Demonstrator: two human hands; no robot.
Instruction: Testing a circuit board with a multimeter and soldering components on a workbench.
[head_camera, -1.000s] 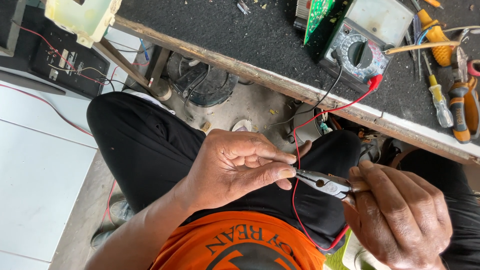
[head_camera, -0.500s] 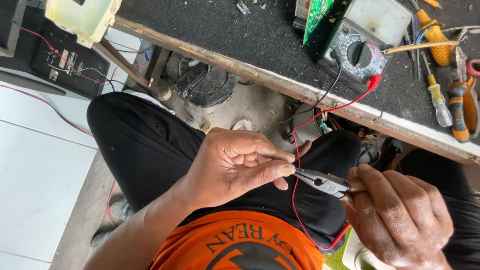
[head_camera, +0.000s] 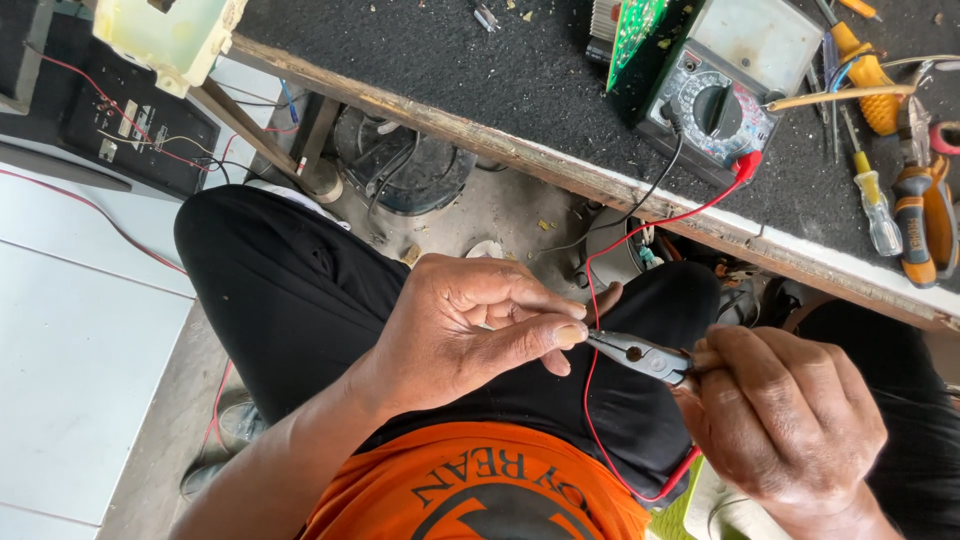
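Gripping pliers (head_camera: 640, 357) in right hand (head_camera: 790, 430); left hand (head_camera: 465, 330) pinching tip.

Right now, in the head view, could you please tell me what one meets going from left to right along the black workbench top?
Pale plastic housing → green circuit board → multimeter → yellow-handled screwdriver → orange-handled pliers.

A small electronics repair workshop is indicated: a dark-topped wooden workbench (head_camera: 520, 95) is strewn with an analogue multimeter (head_camera: 710, 110), a green circuit board (head_camera: 632, 28) and yellow-handled screwdrivers (head_camera: 872, 195).
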